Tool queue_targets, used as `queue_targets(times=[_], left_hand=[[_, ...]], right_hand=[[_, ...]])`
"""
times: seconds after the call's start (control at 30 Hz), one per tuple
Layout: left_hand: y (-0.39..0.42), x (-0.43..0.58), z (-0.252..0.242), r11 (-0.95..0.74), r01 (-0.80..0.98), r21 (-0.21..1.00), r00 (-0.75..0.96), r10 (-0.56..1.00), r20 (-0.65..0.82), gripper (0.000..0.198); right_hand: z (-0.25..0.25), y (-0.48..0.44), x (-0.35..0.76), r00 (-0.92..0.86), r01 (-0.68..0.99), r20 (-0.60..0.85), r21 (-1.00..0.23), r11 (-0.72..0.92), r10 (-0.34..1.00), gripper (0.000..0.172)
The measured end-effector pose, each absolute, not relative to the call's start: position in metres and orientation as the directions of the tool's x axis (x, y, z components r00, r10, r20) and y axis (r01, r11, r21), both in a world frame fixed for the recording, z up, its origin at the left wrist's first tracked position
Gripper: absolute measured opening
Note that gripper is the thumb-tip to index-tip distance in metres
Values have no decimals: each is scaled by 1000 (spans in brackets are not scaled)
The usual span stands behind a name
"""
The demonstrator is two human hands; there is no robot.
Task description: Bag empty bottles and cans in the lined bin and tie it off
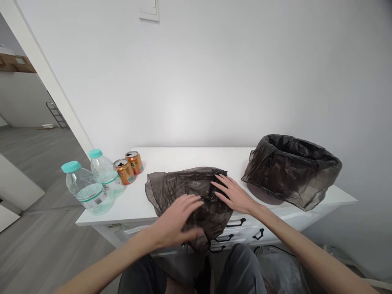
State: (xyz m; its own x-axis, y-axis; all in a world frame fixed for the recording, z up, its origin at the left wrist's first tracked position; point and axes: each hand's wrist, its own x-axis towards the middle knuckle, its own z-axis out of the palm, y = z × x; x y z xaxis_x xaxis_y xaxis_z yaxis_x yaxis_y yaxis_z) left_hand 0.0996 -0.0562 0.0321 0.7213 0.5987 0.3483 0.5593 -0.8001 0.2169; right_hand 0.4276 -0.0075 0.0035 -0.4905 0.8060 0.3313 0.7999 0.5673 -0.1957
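A thin dark plastic bag lies spread and crumpled on the white cabinet top, its lower part hanging over the front edge. On the bag's right side rests my right hand, palm down with fingers apart. My left hand is over the bag's front part, fingers spread and slightly blurred, holding nothing; whether it touches the bag is unclear. To the right stands a bin lined with another dark bag, which is folded over its rim and open at the top.
Two clear bottles with turquoise caps and two orange cans stand at the cabinet's left end. Black-handled drawers are below the top. A wall rises behind. A translucent bag lies low at the right.
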Motion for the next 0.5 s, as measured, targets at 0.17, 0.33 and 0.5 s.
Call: queue_targets(times=[0.17, 0.33, 0.5], left_hand=[[-84, 119, -22, -824, 564, 56, 811, 566, 150, 110], [-57, 102, -46, -811, 565, 153, 785, 586, 203, 96], [-48, 44, -18, -714, 556, 426, 710, 674, 203, 56]], right_hand=[[-13, -6, 442, -488, 830, 104, -252, 498, 866, 66], [-5, -18, 452, -496, 823, 71, -281, 494, 865, 68], [0, -47, 477, -591, 764, 28, -299, 571, 806, 85]])
